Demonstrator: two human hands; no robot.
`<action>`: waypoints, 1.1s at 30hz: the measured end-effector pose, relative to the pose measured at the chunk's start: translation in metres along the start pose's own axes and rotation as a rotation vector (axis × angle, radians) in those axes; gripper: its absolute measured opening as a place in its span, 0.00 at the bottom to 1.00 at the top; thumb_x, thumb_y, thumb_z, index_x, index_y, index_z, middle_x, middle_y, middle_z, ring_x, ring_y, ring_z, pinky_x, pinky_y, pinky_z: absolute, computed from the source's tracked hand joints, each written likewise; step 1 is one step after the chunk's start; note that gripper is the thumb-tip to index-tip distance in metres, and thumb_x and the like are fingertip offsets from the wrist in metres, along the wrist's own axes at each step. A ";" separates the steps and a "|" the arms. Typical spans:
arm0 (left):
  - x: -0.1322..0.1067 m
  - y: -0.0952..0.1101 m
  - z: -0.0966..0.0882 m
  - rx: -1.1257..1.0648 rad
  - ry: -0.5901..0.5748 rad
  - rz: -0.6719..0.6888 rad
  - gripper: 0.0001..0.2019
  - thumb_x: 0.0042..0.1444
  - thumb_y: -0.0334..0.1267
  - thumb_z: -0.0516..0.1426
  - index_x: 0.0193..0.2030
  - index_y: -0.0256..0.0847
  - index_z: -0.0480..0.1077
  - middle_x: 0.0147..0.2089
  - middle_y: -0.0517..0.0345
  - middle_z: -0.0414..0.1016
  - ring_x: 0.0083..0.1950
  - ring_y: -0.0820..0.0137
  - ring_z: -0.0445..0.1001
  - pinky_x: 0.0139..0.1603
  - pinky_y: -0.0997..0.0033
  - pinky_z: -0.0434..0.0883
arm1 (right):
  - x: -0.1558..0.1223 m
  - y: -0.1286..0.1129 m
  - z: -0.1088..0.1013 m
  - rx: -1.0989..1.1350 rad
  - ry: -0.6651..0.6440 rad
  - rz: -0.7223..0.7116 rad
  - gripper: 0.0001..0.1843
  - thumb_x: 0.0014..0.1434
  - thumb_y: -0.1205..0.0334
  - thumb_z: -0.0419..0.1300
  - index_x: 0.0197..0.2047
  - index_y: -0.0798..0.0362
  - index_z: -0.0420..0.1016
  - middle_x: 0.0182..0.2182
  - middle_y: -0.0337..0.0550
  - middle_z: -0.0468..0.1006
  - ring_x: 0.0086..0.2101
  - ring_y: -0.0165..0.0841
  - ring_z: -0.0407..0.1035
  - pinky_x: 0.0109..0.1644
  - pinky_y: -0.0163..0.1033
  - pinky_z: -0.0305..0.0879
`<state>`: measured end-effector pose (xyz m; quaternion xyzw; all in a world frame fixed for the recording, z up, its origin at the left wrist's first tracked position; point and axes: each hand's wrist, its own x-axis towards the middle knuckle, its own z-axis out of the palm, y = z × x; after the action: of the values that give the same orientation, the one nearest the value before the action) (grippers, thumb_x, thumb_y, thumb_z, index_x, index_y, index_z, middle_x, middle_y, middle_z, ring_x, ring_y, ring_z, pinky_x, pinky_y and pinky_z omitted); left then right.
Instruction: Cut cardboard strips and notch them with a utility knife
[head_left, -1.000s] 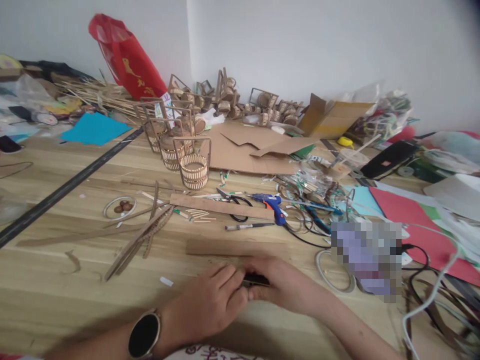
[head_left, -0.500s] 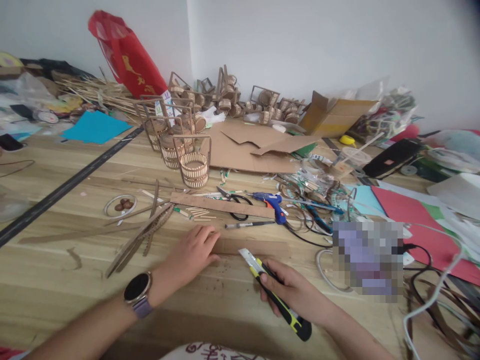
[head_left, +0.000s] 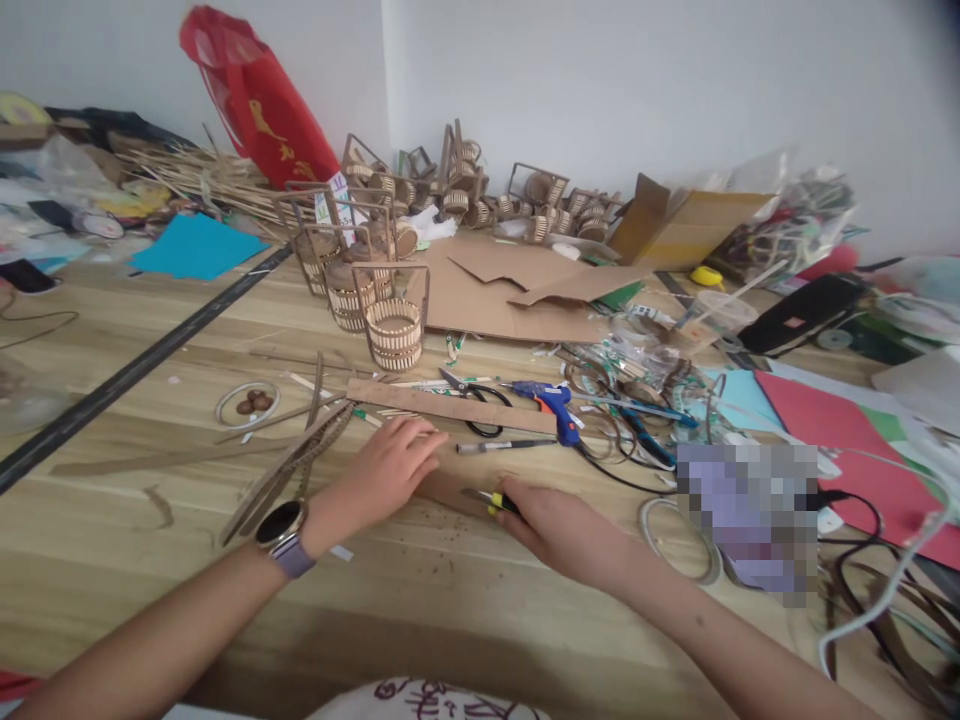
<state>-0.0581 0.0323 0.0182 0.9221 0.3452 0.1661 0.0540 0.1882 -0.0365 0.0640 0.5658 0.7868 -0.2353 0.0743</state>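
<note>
In my right hand [head_left: 559, 525] is a yellow and black utility knife [head_left: 495, 500], its fingers wrapped round the handle. The knife's blade is out, pointing left over a narrow brown cardboard strip [head_left: 442, 488]. My left hand [head_left: 390, 465], wearing a watch on the wrist, lies over the strip's left end with its fingers stretched out. Whether the fingertips press on it is hard to see. Small brown crumbs [head_left: 450, 545] are scattered on the table just below the strip. A longer cardboard strip [head_left: 450, 407] lies beyond both hands.
Beyond the hands lie a pen [head_left: 506, 446], black-handled scissors [head_left: 491, 410] and a blue glue gun [head_left: 551, 400]. Small slatted buckets [head_left: 395, 335] stand farther back beside cardboard sheets [head_left: 495, 300]. Dark strips [head_left: 289, 465] lie left; a white ring [head_left: 709, 575] lies right.
My right hand has turned over and moved the knife up and inward, bringing its blade over the strip. My left hand has shifted slightly up. The view has tilted a little.
</note>
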 end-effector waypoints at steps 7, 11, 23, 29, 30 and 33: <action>0.037 -0.001 0.028 0.086 0.081 -0.027 0.27 0.71 0.43 0.48 0.70 0.29 0.55 0.70 0.33 0.56 0.72 0.46 0.51 0.71 0.40 0.52 | 0.013 -0.007 0.001 -0.178 0.007 -0.018 0.10 0.69 0.59 0.52 0.45 0.51 0.73 0.38 0.48 0.84 0.37 0.43 0.79 0.32 0.37 0.63; 0.041 -0.003 0.044 0.099 0.025 -0.045 0.30 0.71 0.48 0.47 0.72 0.30 0.52 0.74 0.32 0.50 0.75 0.41 0.44 0.70 0.35 0.48 | 0.014 -0.009 0.000 -0.210 -0.003 -0.014 0.10 0.68 0.59 0.52 0.45 0.50 0.73 0.37 0.48 0.85 0.37 0.43 0.80 0.32 0.38 0.64; 0.038 0.000 0.044 0.118 0.069 -0.033 0.28 0.71 0.50 0.46 0.71 0.34 0.55 0.74 0.35 0.52 0.75 0.42 0.43 0.71 0.33 0.45 | 0.016 -0.010 0.004 -0.231 0.015 -0.021 0.10 0.67 0.60 0.53 0.44 0.50 0.75 0.34 0.48 0.85 0.34 0.45 0.80 0.30 0.39 0.66; 0.037 0.001 0.041 0.087 0.033 -0.001 0.26 0.71 0.46 0.47 0.69 0.33 0.59 0.73 0.36 0.53 0.75 0.43 0.44 0.71 0.33 0.45 | 0.015 -0.016 -0.001 -0.250 -0.039 0.006 0.11 0.68 0.61 0.52 0.47 0.52 0.75 0.37 0.50 0.85 0.37 0.46 0.81 0.31 0.40 0.68; 0.037 0.001 0.040 0.074 0.023 0.006 0.25 0.71 0.45 0.47 0.68 0.33 0.60 0.73 0.36 0.53 0.75 0.43 0.44 0.71 0.34 0.44 | 0.015 -0.016 -0.002 -0.257 -0.049 0.012 0.12 0.68 0.61 0.52 0.47 0.52 0.75 0.37 0.50 0.85 0.37 0.46 0.81 0.31 0.40 0.68; 0.037 0.001 0.038 0.045 0.002 0.024 0.24 0.70 0.42 0.47 0.68 0.34 0.60 0.74 0.39 0.52 0.75 0.44 0.43 0.72 0.33 0.43 | 0.015 -0.018 -0.004 -0.260 -0.063 0.016 0.12 0.69 0.60 0.51 0.48 0.51 0.74 0.38 0.50 0.85 0.38 0.45 0.81 0.31 0.39 0.67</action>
<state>-0.0184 0.0567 -0.0073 0.9270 0.3380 0.1597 0.0311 0.1673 -0.0262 0.0670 0.5499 0.8034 -0.1485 0.1737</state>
